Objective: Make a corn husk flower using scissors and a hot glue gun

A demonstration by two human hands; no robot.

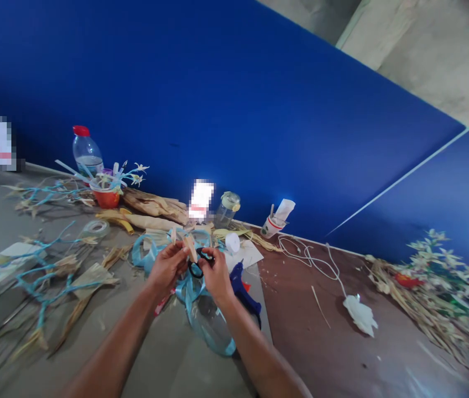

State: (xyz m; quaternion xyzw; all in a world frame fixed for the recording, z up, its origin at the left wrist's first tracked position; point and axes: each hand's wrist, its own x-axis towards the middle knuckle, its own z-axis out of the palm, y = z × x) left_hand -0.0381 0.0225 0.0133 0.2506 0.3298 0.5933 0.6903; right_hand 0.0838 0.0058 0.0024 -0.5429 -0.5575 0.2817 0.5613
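Observation:
My left hand (169, 264) is closed, pinching a pale strip of dried husk (191, 247) that stands up between my two hands. In my right hand (217, 275) is a pair of black-handled scissors (195, 269), with the fingers closed at the handle loops. The blades are hard to make out beside the husk. Light blue ribbon (192, 301) lies in loops under and around both hands. A blue glue gun (244, 290) rests just right of my right wrist. Beyond the hands sits a white roll (232, 243) on a white sheet (253, 255).
Blue-wrapped stems (43, 301) with husk pieces spread at left, near a tape roll (95, 228). A red cup (107, 197), plastic bottle (88, 152) and jar (228, 209) line the blue partition (218, 99). A white cable (313, 258) and white flowers (437, 260) lie right.

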